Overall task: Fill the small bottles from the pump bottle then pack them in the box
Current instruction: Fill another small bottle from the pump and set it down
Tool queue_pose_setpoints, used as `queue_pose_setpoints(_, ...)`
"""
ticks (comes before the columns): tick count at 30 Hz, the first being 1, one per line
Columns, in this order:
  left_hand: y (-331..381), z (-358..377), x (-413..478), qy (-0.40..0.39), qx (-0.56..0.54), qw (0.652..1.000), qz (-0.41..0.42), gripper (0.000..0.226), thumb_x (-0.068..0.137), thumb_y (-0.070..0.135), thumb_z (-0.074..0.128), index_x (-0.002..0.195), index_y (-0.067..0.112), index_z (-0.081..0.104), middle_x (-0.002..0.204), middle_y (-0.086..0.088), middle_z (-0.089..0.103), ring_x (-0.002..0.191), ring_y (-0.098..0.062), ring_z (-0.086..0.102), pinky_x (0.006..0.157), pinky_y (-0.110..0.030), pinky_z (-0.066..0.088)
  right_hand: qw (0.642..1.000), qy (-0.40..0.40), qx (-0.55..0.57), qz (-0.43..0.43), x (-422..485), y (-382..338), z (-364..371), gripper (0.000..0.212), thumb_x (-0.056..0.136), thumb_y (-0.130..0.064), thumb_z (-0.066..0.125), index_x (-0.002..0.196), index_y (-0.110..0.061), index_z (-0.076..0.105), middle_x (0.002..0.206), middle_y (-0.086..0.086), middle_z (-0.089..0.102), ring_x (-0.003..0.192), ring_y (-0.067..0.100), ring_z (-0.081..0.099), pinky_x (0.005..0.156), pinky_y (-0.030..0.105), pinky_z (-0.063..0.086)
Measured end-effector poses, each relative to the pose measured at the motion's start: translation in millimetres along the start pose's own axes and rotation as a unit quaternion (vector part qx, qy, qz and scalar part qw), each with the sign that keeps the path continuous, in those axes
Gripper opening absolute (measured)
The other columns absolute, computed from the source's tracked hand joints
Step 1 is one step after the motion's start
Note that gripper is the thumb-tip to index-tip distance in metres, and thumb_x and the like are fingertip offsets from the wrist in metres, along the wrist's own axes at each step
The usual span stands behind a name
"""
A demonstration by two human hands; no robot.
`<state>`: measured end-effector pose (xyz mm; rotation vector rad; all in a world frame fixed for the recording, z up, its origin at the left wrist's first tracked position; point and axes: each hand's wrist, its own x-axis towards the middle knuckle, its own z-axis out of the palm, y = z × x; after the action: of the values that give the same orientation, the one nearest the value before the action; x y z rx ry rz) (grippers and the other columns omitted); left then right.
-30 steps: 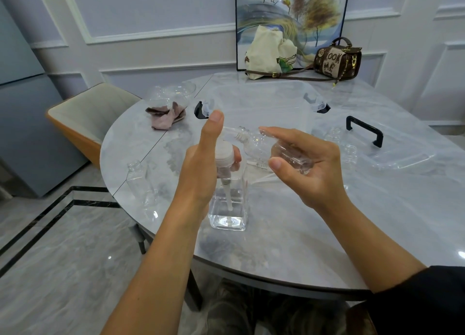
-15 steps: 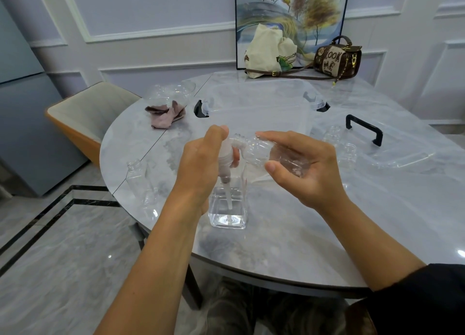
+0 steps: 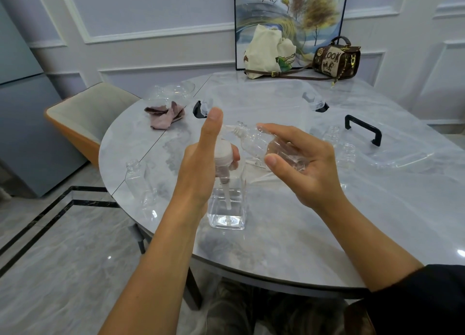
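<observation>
Your left hand (image 3: 201, 166) grips the clear, square pump bottle (image 3: 227, 203) — thumb raised, little liquid inside; your right hand (image 3: 297, 163) cradles a tilted small bottle (image 3: 254, 143) — transparent, uncapped.

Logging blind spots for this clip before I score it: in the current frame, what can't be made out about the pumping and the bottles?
Head view only:
- Pump bottle head and spout: covered by the left hand, so whether liquid flows is unclear.
- Small bottle in the right hand: clear plastic, partly behind fingers; fill level unreadable.
- Clear box: transparent against the marble; its contents cannot be told.
- Bottles by the black handle: too faint to count.
</observation>
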<state>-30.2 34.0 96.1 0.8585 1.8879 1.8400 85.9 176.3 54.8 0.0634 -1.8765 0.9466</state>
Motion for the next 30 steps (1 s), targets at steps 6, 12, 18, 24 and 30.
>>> queue_pose_setpoints(6,2,0,-3,-0.001,0.000,1.000,0.009,0.083,0.075,0.089,0.032,0.060,0.016,0.068,0.084,-0.025,0.071,0.075,-0.024,0.065,0.073,-0.035,0.050,1.000,-0.003,-0.005,0.000,0,0,-1,0.039,0.095,-0.025,0.068,0.132,-0.013,0.067,0.081,-0.003,0.066,0.063,0.025,0.058,0.062,0.028,0.048)
queue_pose_setpoints(12,-2,0,0,0.002,-0.001,1.000,0.006,0.080,0.091,0.081,0.034,0.061,0.016,0.068,0.085,-0.025,0.071,0.075,-0.024,0.065,0.076,-0.037,0.050,1.000,-0.001,-0.003,0.003,1,0,0,0.038,0.094,-0.025,0.067,0.131,-0.015,0.067,0.081,-0.002,0.067,0.063,0.023,0.058,0.063,0.025,0.048)
queue_pose_setpoints(18,-3,-2,5,-0.007,-0.004,1.000,-0.001,0.069,0.089,0.071,0.042,0.061,0.013,0.065,0.076,-0.015,0.069,0.072,-0.026,0.062,0.079,-0.042,0.049,1.000,-0.001,-0.004,0.004,0,1,-1,0.037,0.093,-0.022,0.071,0.128,-0.010,0.070,0.079,-0.007,0.064,0.063,0.019,0.056,0.066,0.019,0.045)
queue_pose_setpoints(24,-3,-1,8,0.001,-0.001,1.000,-0.002,0.051,0.093,0.047,0.049,0.068,0.007,0.067,0.073,-0.012,0.066,0.068,-0.026,0.058,0.061,-0.034,0.048,1.000,-0.012,-0.020,0.012,-2,2,-3,0.033,0.089,-0.011,0.075,0.122,-0.008,0.074,0.079,-0.005,0.064,0.068,0.010,0.059,0.069,0.017,0.045)
queue_pose_setpoints(30,-3,-1,7,-0.012,0.008,1.000,0.011,0.054,0.096,0.048,0.044,0.066,0.008,0.064,0.073,-0.012,0.066,0.068,-0.026,0.059,0.063,-0.036,0.048,1.000,-0.003,-0.023,0.011,-2,2,-2,0.035,0.091,-0.025,0.070,0.122,-0.010,0.074,0.077,-0.001,0.066,0.064,0.016,0.058,0.067,0.021,0.045)
